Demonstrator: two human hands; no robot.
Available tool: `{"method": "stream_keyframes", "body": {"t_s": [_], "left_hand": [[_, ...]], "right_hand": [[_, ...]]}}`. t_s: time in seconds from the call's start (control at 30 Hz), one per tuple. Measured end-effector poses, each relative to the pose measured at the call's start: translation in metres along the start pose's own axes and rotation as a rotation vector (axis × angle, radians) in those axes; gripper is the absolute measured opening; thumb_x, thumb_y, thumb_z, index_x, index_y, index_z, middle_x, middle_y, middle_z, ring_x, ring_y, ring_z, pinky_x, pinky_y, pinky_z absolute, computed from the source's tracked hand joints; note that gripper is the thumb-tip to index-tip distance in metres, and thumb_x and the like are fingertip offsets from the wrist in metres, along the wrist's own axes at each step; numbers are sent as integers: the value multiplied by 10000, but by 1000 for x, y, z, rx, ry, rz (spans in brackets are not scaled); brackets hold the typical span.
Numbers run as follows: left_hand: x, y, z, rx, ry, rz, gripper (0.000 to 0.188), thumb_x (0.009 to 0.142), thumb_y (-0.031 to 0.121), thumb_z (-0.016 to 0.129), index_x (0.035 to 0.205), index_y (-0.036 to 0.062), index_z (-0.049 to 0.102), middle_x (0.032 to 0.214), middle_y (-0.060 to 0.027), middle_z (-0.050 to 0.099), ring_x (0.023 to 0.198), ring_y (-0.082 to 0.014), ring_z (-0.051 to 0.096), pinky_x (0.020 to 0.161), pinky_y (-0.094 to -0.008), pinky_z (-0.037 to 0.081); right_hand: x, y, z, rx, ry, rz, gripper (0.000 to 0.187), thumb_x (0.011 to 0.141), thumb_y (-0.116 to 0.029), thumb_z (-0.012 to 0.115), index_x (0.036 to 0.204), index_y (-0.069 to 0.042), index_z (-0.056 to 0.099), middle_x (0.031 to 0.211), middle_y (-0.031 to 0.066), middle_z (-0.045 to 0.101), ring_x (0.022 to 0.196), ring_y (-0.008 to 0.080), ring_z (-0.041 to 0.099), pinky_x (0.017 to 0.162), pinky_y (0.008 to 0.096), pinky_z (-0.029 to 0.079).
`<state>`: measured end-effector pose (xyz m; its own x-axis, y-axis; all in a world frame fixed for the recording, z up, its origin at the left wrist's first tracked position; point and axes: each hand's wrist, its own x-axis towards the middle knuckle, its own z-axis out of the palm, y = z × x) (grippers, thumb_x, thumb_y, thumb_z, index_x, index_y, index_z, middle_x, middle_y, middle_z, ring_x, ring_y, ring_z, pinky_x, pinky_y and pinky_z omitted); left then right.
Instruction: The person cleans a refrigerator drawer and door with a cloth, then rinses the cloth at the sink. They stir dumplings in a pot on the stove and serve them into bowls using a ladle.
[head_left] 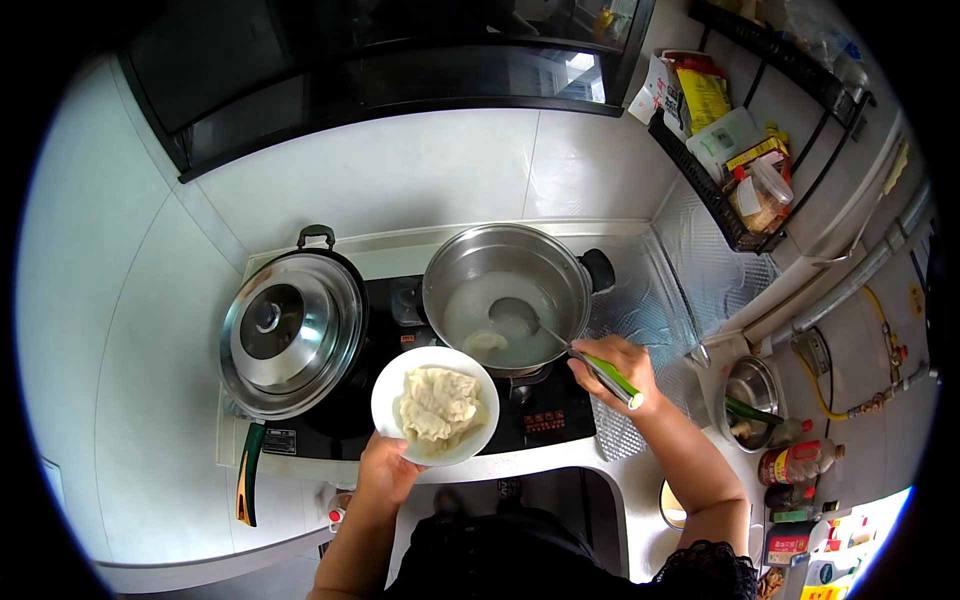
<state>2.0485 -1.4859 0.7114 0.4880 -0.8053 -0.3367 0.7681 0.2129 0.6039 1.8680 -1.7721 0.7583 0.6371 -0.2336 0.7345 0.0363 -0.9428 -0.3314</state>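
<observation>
My left hand (pixel 390 467) grips the rim of a white bowl (pixel 382 391) holding several boiled dumplings (pixel 437 402). The bowl is just in front of a steel pot (pixel 447 262) of cloudy water on the stove. My right hand (pixel 622 370) is closed around the green and silver handle of a ladle (pixel 515 316); its round head dips into the pot. One pale dumpling (pixel 485 342) floats near the pot's front wall, beside the ladle head.
A lidded wok (pixel 290 330) stands on the left burner of the black cooktop (pixel 548 410), its handle jutting toward me. Foil sheeting (pixel 640 290) lines the right side. Farther right are a steel basin (pixel 752 385), bottles (pixel 800 462) and a wall rack (pixel 700 170) with packages.
</observation>
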Motion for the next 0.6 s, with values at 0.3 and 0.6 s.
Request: {"method": "stream_keyframes", "body": {"t_s": [0.3, 0.6], "left_hand": [[-1, -4, -6, -44, -2, -1, 668, 715, 123, 513, 1345, 0, 329, 1293, -173, 476, 1161, -326, 513, 910, -483, 472], [-3, -7, -9, -41, 20, 1, 652, 712, 120, 512, 1333, 11, 347, 1270, -158, 498, 1140, -318, 529, 903, -480, 476]], "right_hand": [[2, -7, 24, 598, 135, 984, 243, 860, -185, 659, 900, 54, 643, 658, 52, 605, 523, 122, 602, 467, 212, 485], [1, -17, 13, 627, 248, 948, 262, 889, -198, 626, 931, 61, 620, 645, 77, 604, 462, 126, 580, 416, 224, 470]]}}
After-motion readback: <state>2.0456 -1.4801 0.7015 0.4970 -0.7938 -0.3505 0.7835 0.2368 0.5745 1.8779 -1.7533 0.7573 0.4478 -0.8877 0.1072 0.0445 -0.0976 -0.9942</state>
